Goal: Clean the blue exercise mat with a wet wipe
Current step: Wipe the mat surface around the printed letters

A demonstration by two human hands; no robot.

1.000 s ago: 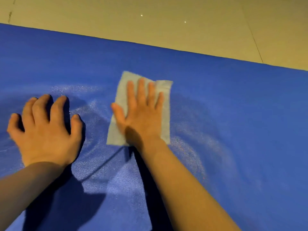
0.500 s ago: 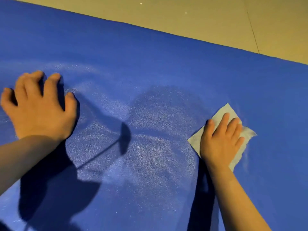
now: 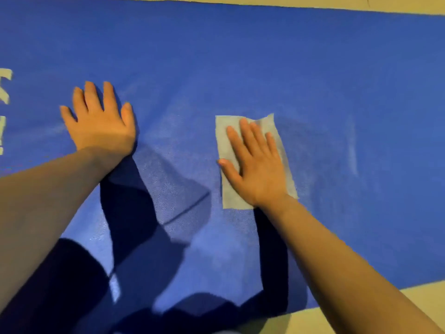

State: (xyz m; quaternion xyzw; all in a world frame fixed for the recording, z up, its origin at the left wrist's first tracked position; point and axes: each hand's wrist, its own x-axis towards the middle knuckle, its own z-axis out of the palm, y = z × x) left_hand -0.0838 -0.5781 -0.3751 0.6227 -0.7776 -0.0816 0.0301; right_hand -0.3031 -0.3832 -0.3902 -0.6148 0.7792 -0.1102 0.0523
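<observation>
The blue exercise mat (image 3: 337, 80) fills most of the view, lying flat on the floor. A pale rectangular wet wipe (image 3: 226, 141) lies spread on the mat right of centre. My right hand (image 3: 257, 165) presses flat on the wipe with straight fingers, covering its middle and lower right part. My left hand (image 3: 101, 121) rests flat on the bare mat to the left, fingers spread. Damp, shiny streaks show on the mat between and around the hands.
Beige floor (image 3: 409, 6) shows beyond the mat's far edge and at the bottom right corner (image 3: 361, 307). White printed lettering (image 3: 4, 88) sits on the mat at the far left edge. Dark shadows of my arms fall across the lower mat.
My right hand has slid the wipe back leftward and away from me, after a sweep to the right. The view has shifted, showing the mat's near edge and the lettering. My left hand stays planted.
</observation>
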